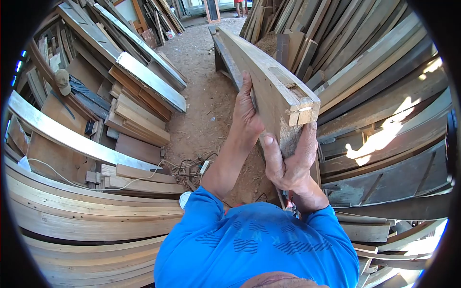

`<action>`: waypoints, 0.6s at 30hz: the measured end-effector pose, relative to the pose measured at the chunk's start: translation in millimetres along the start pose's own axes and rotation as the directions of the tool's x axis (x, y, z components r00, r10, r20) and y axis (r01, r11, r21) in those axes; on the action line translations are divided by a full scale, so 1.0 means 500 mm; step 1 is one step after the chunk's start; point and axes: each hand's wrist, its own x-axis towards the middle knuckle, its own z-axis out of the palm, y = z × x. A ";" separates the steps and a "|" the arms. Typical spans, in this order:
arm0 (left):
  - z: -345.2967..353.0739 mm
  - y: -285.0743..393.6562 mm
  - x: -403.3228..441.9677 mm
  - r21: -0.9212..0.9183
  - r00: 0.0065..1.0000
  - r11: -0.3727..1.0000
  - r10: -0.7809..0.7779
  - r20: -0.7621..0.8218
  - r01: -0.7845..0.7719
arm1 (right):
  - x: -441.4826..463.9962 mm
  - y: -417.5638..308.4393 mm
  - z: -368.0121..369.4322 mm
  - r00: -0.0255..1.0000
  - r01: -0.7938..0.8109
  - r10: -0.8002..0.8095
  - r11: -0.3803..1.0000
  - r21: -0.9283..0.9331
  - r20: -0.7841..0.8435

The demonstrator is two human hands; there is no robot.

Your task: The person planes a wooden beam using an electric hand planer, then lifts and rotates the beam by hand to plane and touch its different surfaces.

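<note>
A long, thick wooden beam [264, 72] points away from me, its near end raised toward the camera. That end shows a joint with small wood pieces set in it, and a slot is cut in the upper face. My left hand [247, 115] presses against the beam's left side, thumb up, its other fingers hidden behind the wood. My right hand [294, 161] grips the near end from below, with the thumb on the left side and the fingers on the right. Beneath the beam, a dark bench [223, 60] is partly visible.
Stacked boards [139, 120] and a white plank [151, 81] lie on the left. More planks [384, 62] lean along the right. Cables and a power strip [205, 167] lie on the dusty floor [192, 129]. A person's legs [239, 7] show far off.
</note>
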 end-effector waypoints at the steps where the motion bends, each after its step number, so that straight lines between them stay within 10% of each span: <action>1: -0.001 -0.003 0.002 -0.022 1.000 1.000 0.001 -0.001 -0.001 | 0.001 0.001 -0.002 1.000 -0.001 0.001 1.000 -0.005 0.000; 11: 0.007 -0.005 0.009 -0.014 0.999 1.000 0.007 -0.044 -0.008 | 0.006 0.003 -0.008 0.999 -0.051 0.051 0.999 0.003 -0.014; 15: 0.002 0.010 -0.011 0.103 0.994 0.995 0.019 -0.106 -0.008 | 0.060 0.003 -0.046 0.904 -0.421 0.394 0.756 0.502 0.165; 18: 0.021 0.009 -0.041 0.182 0.978 0.983 0.053 -0.202 -0.015 | 0.054 0.063 -0.043 0.931 -0.365 0.334 0.814 0.452 0.151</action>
